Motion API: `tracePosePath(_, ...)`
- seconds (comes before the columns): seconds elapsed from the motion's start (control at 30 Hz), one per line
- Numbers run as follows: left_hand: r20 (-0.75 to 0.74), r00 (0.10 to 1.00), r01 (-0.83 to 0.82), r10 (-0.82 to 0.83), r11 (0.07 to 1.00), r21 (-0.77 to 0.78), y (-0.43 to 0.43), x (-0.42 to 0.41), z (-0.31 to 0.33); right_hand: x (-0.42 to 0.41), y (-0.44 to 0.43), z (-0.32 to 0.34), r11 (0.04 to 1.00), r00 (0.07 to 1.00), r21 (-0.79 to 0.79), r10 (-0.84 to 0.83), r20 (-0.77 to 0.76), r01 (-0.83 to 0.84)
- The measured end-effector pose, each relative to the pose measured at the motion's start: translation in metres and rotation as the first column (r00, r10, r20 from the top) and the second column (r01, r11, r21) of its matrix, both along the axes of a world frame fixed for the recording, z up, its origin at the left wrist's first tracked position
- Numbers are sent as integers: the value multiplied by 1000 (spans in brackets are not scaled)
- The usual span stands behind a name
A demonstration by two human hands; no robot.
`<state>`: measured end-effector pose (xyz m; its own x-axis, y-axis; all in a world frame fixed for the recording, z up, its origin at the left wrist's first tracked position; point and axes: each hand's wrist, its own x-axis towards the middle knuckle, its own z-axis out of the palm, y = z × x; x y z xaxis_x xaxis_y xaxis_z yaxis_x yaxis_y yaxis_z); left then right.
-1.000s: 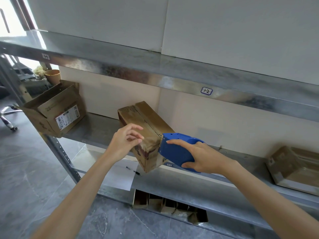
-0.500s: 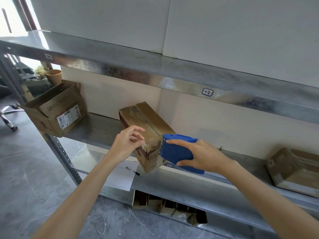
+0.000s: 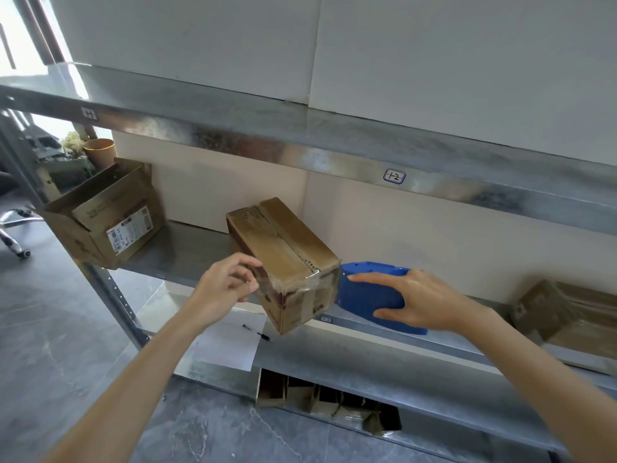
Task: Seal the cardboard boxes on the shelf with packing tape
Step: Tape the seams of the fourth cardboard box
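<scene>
Right hand [image 3: 414,302] grips the tape dispenser [image 3: 367,292] against the box [image 3: 287,255]; left hand [image 3: 223,292] pinches the tape [image 3: 300,285]. The box overhangs the shelf [image 3: 187,252].

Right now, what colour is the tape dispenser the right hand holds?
The tape dispenser is solid blue; the head view shows it best.

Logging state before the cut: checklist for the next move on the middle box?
1. Right hand grips blue tape dispenser: ok.
2. Left hand pinches clear tape at the box corner: ok.
3. Tape spans the near end face to the dispenser: ok.
4. Box fully on shelf: not ok, near end overhangs the edge.
5. Top seam fully taped: cannot tell.
</scene>
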<state>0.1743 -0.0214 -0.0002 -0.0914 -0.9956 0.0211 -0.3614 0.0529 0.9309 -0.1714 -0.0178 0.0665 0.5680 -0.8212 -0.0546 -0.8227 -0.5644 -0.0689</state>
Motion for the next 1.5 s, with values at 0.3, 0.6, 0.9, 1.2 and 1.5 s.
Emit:
tracePosePath(0.3,86,996,-20,38,979,-204,2,-20,-34,-13,-7,-14,1000,1000,-4,-29,-4,29)
tracePosePath(0.6,88,994,-42,69,961,-272,-11,-30,-58,-15,-16,-21,999,999,-1,-52,-14,52)
tracePosePath(0.9,54,973,-174,226,864,-472,-10,-55,-83,-20,-24,-35,999,999,-15,-38,-12,37)
tracePosePath(1.2,219,865,-220,451,734,-643,-28,-58,-96,-16,-23,-37,997,998,-44,-61,-11,61)
tracePosePath(1.5,137,878,-292,458,740,-606,-35,-69,-106,-10,-18,-30,996,996,-35,-78,-38,77)
